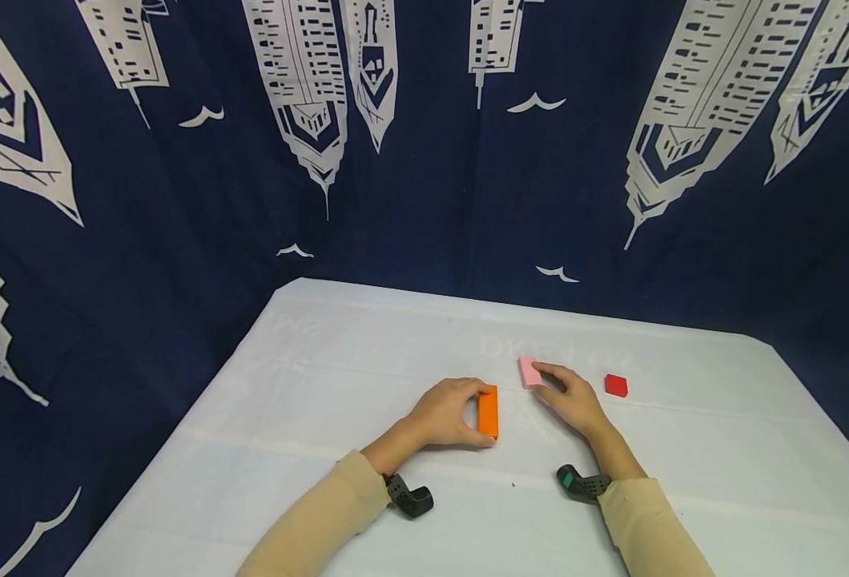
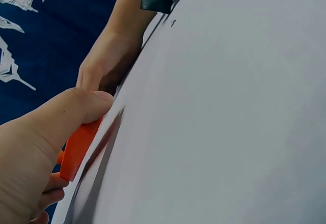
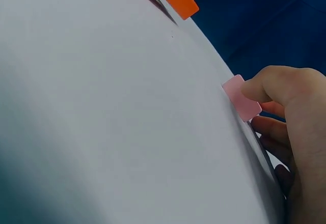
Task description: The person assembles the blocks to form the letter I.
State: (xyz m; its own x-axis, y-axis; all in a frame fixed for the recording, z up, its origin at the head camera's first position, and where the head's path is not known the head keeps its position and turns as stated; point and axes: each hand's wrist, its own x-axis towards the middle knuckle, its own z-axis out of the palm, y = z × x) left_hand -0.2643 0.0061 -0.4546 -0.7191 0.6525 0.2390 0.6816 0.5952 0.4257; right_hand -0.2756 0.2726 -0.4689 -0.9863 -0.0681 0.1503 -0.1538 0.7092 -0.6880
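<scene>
My left hand grips a long orange block, thumb at its near end and fingers at its far end. In the left wrist view the orange block stands tilted close over the table, a shadow beside it. To its right, my right hand pinches a smaller pink block at its right side. The thumb lies over part of the pink block in the right wrist view, with the other fingers behind it. A red block lies on the table right of the right hand.
A white cloth covers the table. Its far edge meets a dark blue curtain printed with pale buildings and birds. Each wrist wears a black camera mount, the left mount and right mount both low over the table.
</scene>
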